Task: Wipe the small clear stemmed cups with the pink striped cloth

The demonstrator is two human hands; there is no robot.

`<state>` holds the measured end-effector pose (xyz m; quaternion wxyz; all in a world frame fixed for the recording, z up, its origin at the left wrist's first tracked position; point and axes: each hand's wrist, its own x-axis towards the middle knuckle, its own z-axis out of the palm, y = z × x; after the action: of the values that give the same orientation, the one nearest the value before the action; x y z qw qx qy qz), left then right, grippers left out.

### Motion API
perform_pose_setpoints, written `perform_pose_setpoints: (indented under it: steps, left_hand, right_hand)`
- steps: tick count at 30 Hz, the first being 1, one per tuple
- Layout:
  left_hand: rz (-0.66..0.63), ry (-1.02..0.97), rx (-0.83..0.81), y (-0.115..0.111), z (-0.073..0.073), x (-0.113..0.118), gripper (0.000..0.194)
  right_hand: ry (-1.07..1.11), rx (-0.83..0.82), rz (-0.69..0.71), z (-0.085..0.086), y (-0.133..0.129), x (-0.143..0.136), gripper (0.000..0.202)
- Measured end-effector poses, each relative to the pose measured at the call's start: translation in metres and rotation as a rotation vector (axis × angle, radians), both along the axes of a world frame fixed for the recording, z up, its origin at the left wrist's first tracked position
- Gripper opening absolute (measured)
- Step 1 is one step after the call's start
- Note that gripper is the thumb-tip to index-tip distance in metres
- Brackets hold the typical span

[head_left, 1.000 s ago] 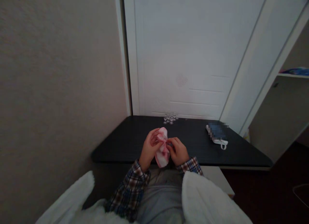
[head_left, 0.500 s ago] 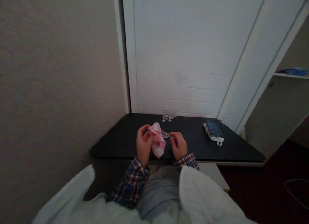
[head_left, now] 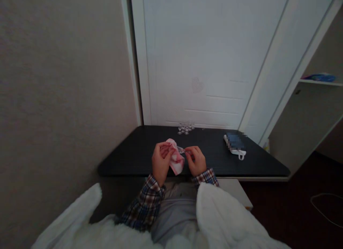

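Bunched in my left hand [head_left: 161, 161] is a pink and white cloth [head_left: 177, 163], with one corner hanging below the fingers. My right hand [head_left: 196, 160] pinches the stem end of a small clear stemmed glass [head_left: 181, 150]. The glass lies sideways between the hands, its bowl partly covered by the cloth. Both hands are above the near part of the black table [head_left: 128, 152]. Behind them, several small clear stemmed glasses [head_left: 186, 128] stand in a cluster close to the white panel.
On the right of the table lies a white item with a strap [head_left: 238, 152], a blurred dark-screened device [head_left: 235, 141] on top. The white panel [head_left: 171, 63] rises behind the table, and a wall [head_left: 66, 81] stands to the left. A cable [head_left: 325, 208] lies on the dark floor.
The cloth has moved further over the glass bowl, so less of the glass shows. My right hand has shifted slightly left and keeps its pinch. The whole view has shifted a little.
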<state>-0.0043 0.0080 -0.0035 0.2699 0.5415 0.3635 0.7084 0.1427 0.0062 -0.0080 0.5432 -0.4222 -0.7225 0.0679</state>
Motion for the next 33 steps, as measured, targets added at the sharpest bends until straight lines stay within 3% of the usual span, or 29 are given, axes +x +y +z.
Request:
perform_pose_setpoints:
  steps: [2, 5, 8, 22, 33]
  left_hand:
    - [0.047, 0.026, 0.02, -0.001, 0.002, -0.001, 0.023]
    - [0.107, 0.229, 0.062, -0.004, 0.005, -0.003, 0.011]
    - [0.107, 0.363, 0.085, -0.007, 0.008, -0.004, 0.019]
    - [0.003, 0.48, 0.103, 0.005, -0.001, -0.002, 0.019]
    - [0.083, 0.518, 0.078, 0.001, 0.001, -0.002, 0.018]
  right_hand:
    - [-0.003, -0.007, -0.003, 0.0, 0.0, 0.0, 0.018]
    - [-0.006, -0.011, -0.006, 0.001, 0.0, 0.0, 0.017]
    - [-0.002, -0.009, -0.018, 0.001, 0.0, 0.0, 0.017]
    - [0.023, 0.017, -0.083, 0.0, 0.001, 0.002, 0.016]
    - [0.02, 0.031, -0.091, 0.0, -0.001, 0.001, 0.015]
